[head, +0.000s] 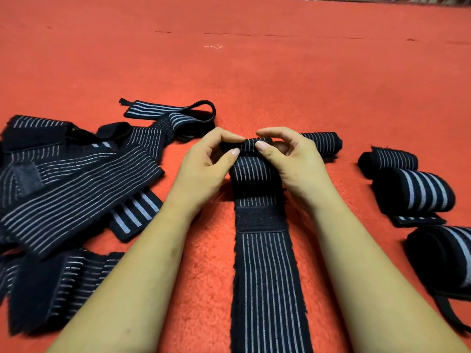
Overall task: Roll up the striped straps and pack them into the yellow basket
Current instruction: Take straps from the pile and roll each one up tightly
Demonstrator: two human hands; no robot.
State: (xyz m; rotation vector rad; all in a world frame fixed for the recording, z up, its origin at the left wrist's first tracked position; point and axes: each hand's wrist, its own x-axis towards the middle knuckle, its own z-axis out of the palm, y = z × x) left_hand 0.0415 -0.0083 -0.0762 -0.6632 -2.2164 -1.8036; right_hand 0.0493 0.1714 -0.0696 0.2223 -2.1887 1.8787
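**A:** How are the hands placed?

**B:** The left forearm (132,276) and right forearm (369,276) reach forward side by side. The left hand (204,161) and right hand (288,159) meet at the far end of a long black elastic strap with thin grey stripes (267,276). It lies flat on the red carpet (254,72) and runs straight away from the person, between the forearms.

**A:** Open, or gripping?

**B:** Gripping. That far end is turned over into a small tight roll (254,145). Each hand pinches it, with the thumb on the near side and the curled fingers arched over the top. The two thumbnails sit close together on the roll.

**A:** Anything on the strap itself?

**B:** A black hook-and-loop patch (261,219) crosses it just below the wrists.

**A:** And the other straps?

**B:** A heap of unrolled dark striped straps (76,179) lies to the left, overlapping one another. One rolled strap (321,143) sits just beyond the right hand. Further right are a second roll (390,160), a broad-striped roll (418,192) and a larger roll at the frame edge (446,258). A bit of pale thread (214,46) lies far off on the carpet.
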